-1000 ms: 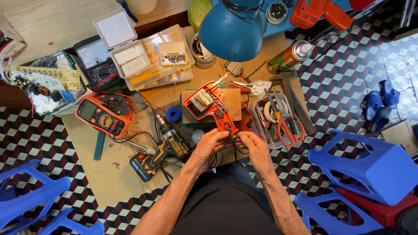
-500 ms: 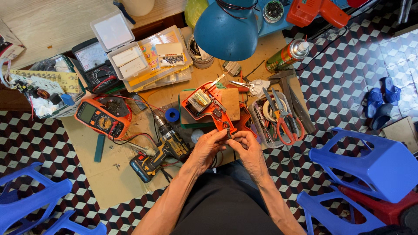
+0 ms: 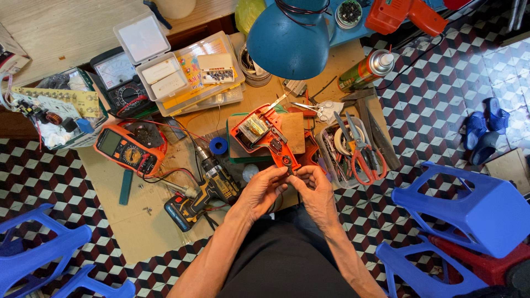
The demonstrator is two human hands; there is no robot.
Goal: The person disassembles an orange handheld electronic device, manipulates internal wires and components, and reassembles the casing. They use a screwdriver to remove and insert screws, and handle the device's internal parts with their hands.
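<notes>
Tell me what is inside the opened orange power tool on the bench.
The opened orange power tool shows a yellowish block, grey metal parts and thin wires. Both hands, left hand and right hand, cover its handle end, hiding that part.

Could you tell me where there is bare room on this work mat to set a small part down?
Bare cardboard lies below the orange multimeter, left of the cordless drill. It is crowded around the opened orange tool, tool tray and both hands, left hand and right hand.
</notes>
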